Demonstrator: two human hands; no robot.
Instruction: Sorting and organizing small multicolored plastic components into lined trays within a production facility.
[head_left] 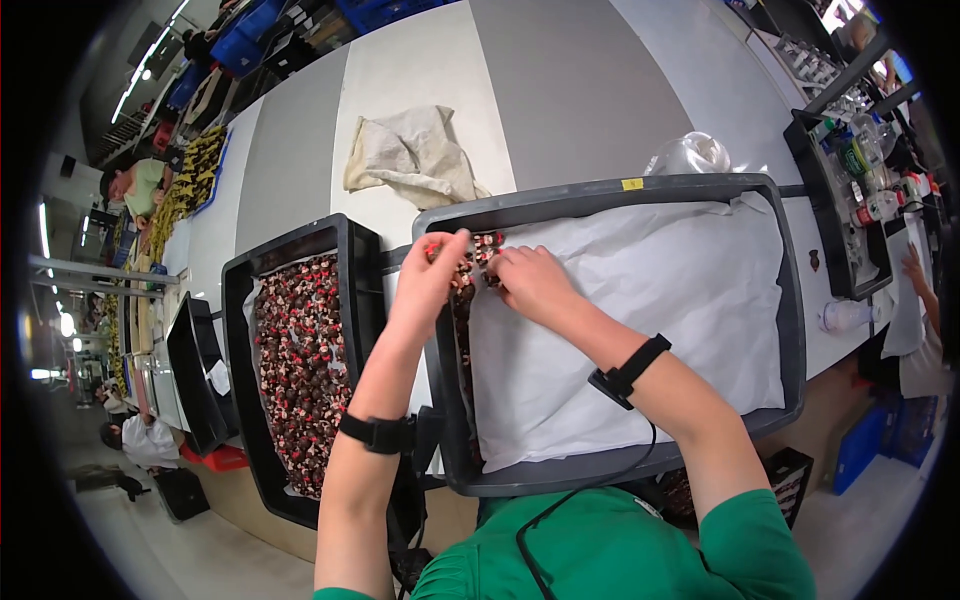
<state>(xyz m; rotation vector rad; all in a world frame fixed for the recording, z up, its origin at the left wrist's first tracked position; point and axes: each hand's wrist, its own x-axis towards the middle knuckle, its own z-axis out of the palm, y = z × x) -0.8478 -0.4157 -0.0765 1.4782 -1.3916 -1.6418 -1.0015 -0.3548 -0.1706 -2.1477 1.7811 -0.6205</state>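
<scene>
A large dark grey tray (pixel 795 340) lies in front of me, with a white liner sheet (pixel 640 330) spread over most of its inside. Along its left side, a strip of small dark brown, red and cream pieces (pixel 463 310) shows beside the sheet. My left hand (pixel 425 285) is over the tray's upper left corner, its fingers curled in a pinch around a small red-and-dark piece (pixel 432 252). Just to the right, my right hand (pixel 535 285) has its fingertips closed on a small cluster of similar pieces (pixel 488 245). The fingers partly hide what they grip.
On the left stands a black tray (pixel 360 290) full of the same pieces. A cream cloth (pixel 410 155) and a clear plastic bag (pixel 692 155) lie beyond. A black bin (pixel 845 250) with bottles is at right; another person (pixel 145 190) works at far left.
</scene>
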